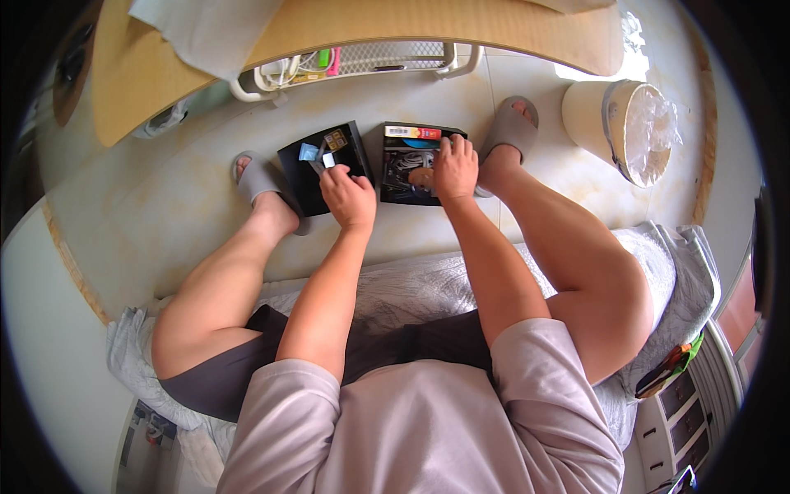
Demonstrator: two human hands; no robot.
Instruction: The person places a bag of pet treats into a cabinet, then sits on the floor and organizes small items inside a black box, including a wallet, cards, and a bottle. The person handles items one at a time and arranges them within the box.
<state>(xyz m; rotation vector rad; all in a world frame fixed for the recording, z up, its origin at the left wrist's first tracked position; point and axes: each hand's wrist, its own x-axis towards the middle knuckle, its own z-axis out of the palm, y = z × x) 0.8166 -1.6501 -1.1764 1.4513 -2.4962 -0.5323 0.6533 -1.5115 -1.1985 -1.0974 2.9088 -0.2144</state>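
Two black boxes stand side by side on the tiled floor between my feet. Over the left black box [299,179] is my left hand [349,196], its fingertips at a small white item [328,160]; whether they grip it is unclear. A light blue packet [308,152] and a brown patterned piece [336,140] lie in that box. My right hand [455,167] reaches over the right side of the other black box [410,198], fingers curled down, their tips partly hidden. This box holds coiled grey cables [415,161], a red and white carton [412,132] and a round brownish item [421,178].
A wooden table [395,28] with a wire-mesh shelf [389,58] stands ahead. To the right is a cream waste bin [592,117] with a clear plastic liner. My slippered feet flank the boxes, and a grey-white patterned cover [419,284] lies beneath me.
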